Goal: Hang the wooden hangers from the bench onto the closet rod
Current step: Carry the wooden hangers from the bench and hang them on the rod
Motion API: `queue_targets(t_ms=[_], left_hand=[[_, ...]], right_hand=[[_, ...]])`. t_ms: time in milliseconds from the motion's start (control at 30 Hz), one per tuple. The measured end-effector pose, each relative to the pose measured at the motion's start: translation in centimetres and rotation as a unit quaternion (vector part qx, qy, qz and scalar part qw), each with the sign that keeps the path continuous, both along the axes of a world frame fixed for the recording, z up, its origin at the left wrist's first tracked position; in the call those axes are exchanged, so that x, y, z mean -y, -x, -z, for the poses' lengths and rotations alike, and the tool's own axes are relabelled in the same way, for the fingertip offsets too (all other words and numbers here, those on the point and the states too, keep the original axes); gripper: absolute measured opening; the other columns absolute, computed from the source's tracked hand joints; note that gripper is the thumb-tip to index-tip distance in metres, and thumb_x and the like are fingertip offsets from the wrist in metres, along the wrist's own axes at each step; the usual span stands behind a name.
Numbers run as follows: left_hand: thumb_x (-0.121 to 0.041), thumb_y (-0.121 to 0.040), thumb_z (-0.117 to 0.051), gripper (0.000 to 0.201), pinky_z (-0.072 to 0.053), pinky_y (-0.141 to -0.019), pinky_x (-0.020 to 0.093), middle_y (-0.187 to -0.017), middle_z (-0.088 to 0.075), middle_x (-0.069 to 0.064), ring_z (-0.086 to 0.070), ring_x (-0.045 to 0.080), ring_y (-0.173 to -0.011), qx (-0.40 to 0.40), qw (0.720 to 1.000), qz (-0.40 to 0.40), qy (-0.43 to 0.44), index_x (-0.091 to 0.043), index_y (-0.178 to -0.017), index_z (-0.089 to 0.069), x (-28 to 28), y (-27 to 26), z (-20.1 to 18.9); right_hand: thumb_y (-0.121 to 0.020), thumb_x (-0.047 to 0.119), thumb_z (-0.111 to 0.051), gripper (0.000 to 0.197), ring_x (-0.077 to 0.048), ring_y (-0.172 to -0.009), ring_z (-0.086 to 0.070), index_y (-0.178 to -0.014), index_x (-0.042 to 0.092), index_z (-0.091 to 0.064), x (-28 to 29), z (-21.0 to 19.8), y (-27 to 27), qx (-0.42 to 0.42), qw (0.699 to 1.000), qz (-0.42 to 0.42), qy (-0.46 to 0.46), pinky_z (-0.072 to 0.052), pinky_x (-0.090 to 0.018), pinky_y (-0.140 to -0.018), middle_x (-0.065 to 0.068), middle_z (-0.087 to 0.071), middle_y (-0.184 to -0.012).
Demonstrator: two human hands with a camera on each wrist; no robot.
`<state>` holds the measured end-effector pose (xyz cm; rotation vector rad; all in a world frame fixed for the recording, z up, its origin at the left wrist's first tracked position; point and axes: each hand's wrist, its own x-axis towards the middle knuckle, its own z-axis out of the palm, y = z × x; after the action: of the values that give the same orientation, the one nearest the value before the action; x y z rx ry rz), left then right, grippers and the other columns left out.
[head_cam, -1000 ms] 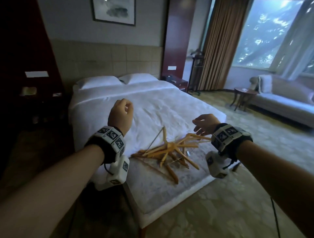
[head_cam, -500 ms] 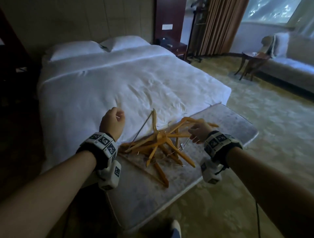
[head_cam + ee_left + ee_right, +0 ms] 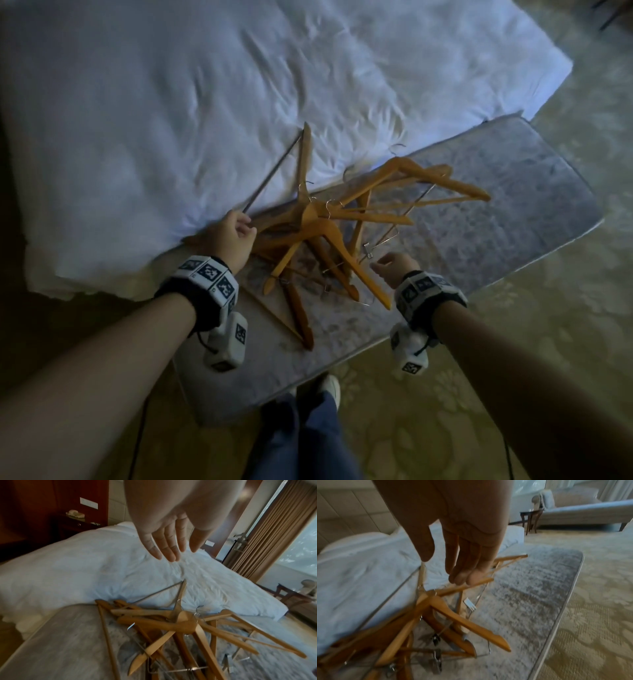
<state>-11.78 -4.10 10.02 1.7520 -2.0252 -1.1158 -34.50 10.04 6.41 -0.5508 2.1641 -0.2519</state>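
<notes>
Several wooden hangers [image 3: 322,226] with metal hooks and clip bars lie in a tangled pile on the grey padded bench [image 3: 496,212] at the foot of the bed. One hanger leans up onto the bedcover. My left hand [image 3: 239,229] hovers at the pile's left edge. In the left wrist view my left hand [image 3: 184,553] has straight fingers and holds nothing above the hangers [image 3: 185,623]. My right hand [image 3: 383,265] is at the pile's near right side. Its fingers [image 3: 462,574] hang extended just over the hangers [image 3: 440,607], gripping nothing.
The white bed [image 3: 205,102] runs along the far side of the bench. Patterned carpet [image 3: 531,377] surrounds it, and my leg and shoe [image 3: 329,387] stand at the bench's near edge. A sofa [image 3: 582,509] and small table [image 3: 530,515] stand beyond, with curtains [image 3: 274,534] by the window.
The view has tipped down onto the bench. Both hands have dropped closer to the hanger pile, the left to its left edge and the right to its near right side.
</notes>
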Motion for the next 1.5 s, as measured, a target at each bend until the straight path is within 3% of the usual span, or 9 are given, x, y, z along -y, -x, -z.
queue_targets(t_ms=[133,333,467,600,700,833,1000,1333,1500], left_hand=[[-0.009,-0.09,-0.056,0.021,-0.043,-0.08,0.031,-0.095,-0.06,0.013,-0.051,0.019,-0.084,0.016,1.0,0.013,-0.009,0.0,-0.108,-0.056,0.9,0.9,5.5],[-0.012,-0.091,-0.056,0.022,-0.035,-0.073,0.022,-0.093,-0.057,0.006,-0.051,0.014,-0.085,0.044,0.999,0.016,-0.019,-0.003,-0.11,-0.057,1.9,1.0,12.1],[-0.013,-0.091,-0.057,0.019,-0.033,-0.071,0.018,-0.093,-0.058,0.003,-0.051,0.012,-0.083,0.052,0.999,0.008,-0.009,-0.005,-0.109,-0.059,2.3,0.8,14.7],[-0.009,-0.091,-0.056,0.02,-0.034,-0.057,0.005,-0.093,-0.057,0.005,-0.049,0.012,-0.08,0.042,0.999,0.01,-0.01,-0.003,-0.11,-0.058,2.4,0.7,14.3],[-0.007,-0.09,-0.055,0.021,-0.034,-0.056,-0.001,-0.093,-0.054,0.007,-0.049,0.013,-0.077,0.031,0.999,0.02,-0.016,-0.001,-0.111,-0.057,2.7,0.6,11.7],[-0.01,-0.088,-0.06,0.026,-0.043,-0.083,0.029,-0.106,-0.06,0.013,-0.057,0.026,-0.099,0.023,0.999,0.023,0.006,-0.002,-0.113,-0.057,4.4,0.6,6.4],[-0.014,-0.086,-0.064,0.042,-0.041,-0.096,0.034,-0.127,-0.054,0.013,-0.05,0.028,-0.117,0.007,0.999,0.043,0.028,-0.004,-0.124,-0.05,6.6,0.2,-2.0],[-0.027,-0.085,-0.067,0.07,-0.034,-0.099,0.03,-0.143,-0.043,0.006,-0.043,0.024,-0.128,-0.02,0.99,0.14,0.019,-0.018,-0.143,-0.031,6.3,-5.8,-19.3],[-0.022,-0.086,-0.065,0.055,-0.037,-0.096,0.028,-0.131,-0.054,0.007,-0.051,0.026,-0.12,-0.018,0.99,0.062,0.125,-0.014,-0.136,-0.042,1.7,-12.2,-24.9]], right_hand=[[-0.093,0.029,-0.052,0.04,-0.032,-0.11,-0.058,-0.123,0.002,-0.056,1.0,5.9,0.2,0.015,1.0,0.009,-0.02,-0.048,-0.039,-0.094,-0.018,-0.061,-0.121],[-0.088,0.037,-0.059,0.058,-0.03,-0.11,-0.057,-0.138,0.018,-0.037,2.6,13.8,0.4,0.004,0.999,-0.04,-0.029,-0.048,-0.041,-0.091,-0.01,-0.055,-0.127],[-0.087,0.042,-0.058,0.04,-0.024,-0.087,-0.056,-0.116,0.016,-0.05,2.9,16.8,0.2,-0.002,0.995,-0.078,-0.058,-0.045,-0.032,-0.073,-0.005,-0.059,-0.101],[-0.092,0.029,-0.052,0.026,-0.026,-0.086,-0.057,-0.109,0.009,-0.059,3.0,16.9,0.0,-0.027,0.996,-0.059,-0.059,-0.047,-0.033,-0.074,-0.008,-0.06,-0.094],[-0.091,0.037,-0.053,0.029,-0.027,-0.086,-0.062,-0.103,0.012,-0.061,3.3,13.8,0.4,-0.036,0.997,-0.041,-0.048,-0.05,-0.034,-0.073,-0.009,-0.064,-0.095],[-0.091,0.041,-0.052,0.031,-0.028,-0.083,-0.063,-0.098,0.012,-0.062,4.2,6.8,1.7,-0.102,0.991,-0.084,-0.034,-0.05,-0.033,-0.068,-0.009,-0.064,-0.091],[-0.088,0.038,-0.054,0.015,-0.026,-0.099,-0.057,-0.092,0.024,-0.056,5.8,-3.8,2.7,-0.22,0.966,-0.126,0.048,-0.044,-0.044,-0.095,-0.001,-0.058,-0.093],[-0.09,0.043,-0.05,0.024,-0.024,-0.108,-0.047,-0.1,0.024,-0.061,9.8,-24.9,-1.4,-0.4,0.844,-0.266,0.239,-0.027,-0.039,-0.098,0.002,-0.058,-0.104],[-0.09,0.044,-0.049,0.025,-0.024,-0.112,-0.042,-0.104,0.028,-0.06,9.6,-31.4,-7.5,-0.423,0.777,-0.336,0.323,-0.025,-0.042,-0.101,0.003,-0.055,-0.11]])
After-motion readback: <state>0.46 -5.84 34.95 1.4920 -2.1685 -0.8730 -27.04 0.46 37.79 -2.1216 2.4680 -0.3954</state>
